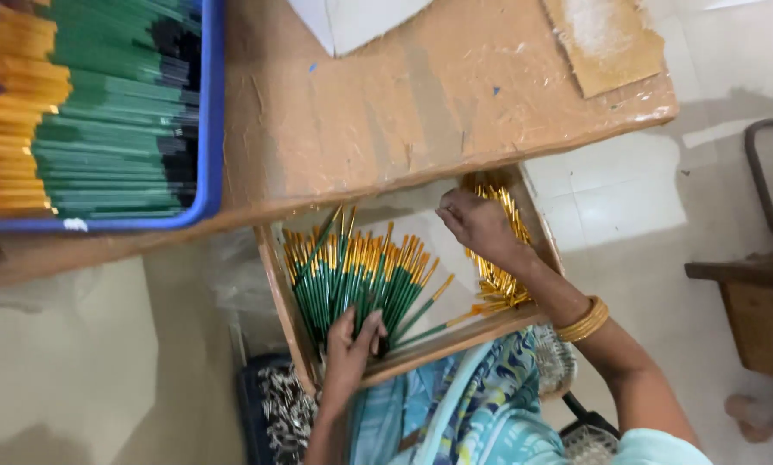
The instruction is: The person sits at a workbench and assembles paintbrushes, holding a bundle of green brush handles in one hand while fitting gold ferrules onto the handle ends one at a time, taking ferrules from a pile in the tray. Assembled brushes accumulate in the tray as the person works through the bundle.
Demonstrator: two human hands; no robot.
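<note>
A shallow wooden tray (279, 284) sits below the table edge, over my lap. It holds a fanned bundle of green-handled paintbrushes (356, 280) with gold ferrules. My left hand (349, 344) grips the lower ends of that bundle at the tray's near side. My right hand (481, 226) reaches into the tray's far right corner, fingers curled on a pile of gold-coloured brush pieces (500, 280). Gold bangles (583, 320) circle my right wrist.
A blue bin (211, 112) full of stacked green, yellow and black brushes stands on the wooden table (421, 103) at upper left. White paper (356, 19) and a cardboard scrap (606, 39) lie at the table's far side. A dark stool (761, 293) stands on the tiled floor at right.
</note>
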